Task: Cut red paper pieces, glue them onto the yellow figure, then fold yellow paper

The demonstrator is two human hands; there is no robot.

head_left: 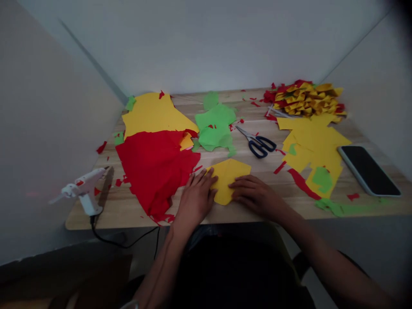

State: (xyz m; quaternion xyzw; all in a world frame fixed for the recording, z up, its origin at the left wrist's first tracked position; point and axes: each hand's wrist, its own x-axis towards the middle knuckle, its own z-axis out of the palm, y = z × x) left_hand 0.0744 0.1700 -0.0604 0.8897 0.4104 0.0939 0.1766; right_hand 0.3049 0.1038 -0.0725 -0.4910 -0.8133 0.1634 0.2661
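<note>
A small piece of yellow paper [226,182] with angled corners and faint crease lines lies flat near the table's front edge. My left hand [198,194] rests on its left side, fingers stretched out and lying flat. On the right side, my right hand [252,192] lays its extended fingers over the paper, fairly flat. Just left of my left hand spreads a large wrinkled red sheet [154,165]. Beyond the yellow piece are scissors [257,143] with dark blue handles, blades slightly apart, and ragged green paper [215,126].
A white glue gun [85,189] stands at the left edge, its cord hanging below. Yellow paper [154,113] lies at the back left, yellow offcuts [317,139] on the right. A ruffled red-and-yellow bundle [307,101] sits back right, a phone [370,170] at far right.
</note>
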